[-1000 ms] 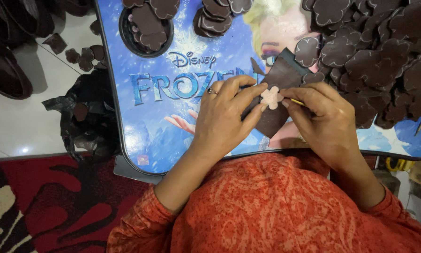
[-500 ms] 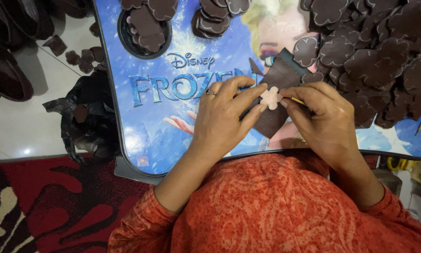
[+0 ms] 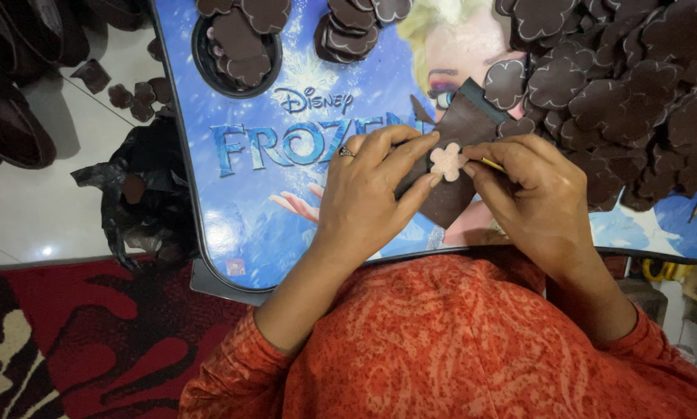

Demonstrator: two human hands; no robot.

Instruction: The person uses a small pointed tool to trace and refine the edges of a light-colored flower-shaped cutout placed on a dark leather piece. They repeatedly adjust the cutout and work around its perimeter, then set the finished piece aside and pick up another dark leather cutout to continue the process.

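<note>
My left hand (image 3: 368, 186) presses its fingertips on a small pale flower-shaped piece (image 3: 447, 161) that lies on a dark brown leather sheet (image 3: 457, 128), and it also pins that sheet. A ring sits on one finger. My right hand (image 3: 535, 194) touches the flower's right edge and grips a thin yellow stick (image 3: 492, 164) that points at it. Both hands rest over a low blue picture-printed table (image 3: 240, 209).
A big heap of dark brown flower-shaped cutouts (image 3: 620, 85) covers the table's right side. A round black dish (image 3: 237, 46) and a stack of cutouts (image 3: 356, 27) stand at the far edge. A black plastic bag (image 3: 143, 194) and scraps lie on the white floor at left.
</note>
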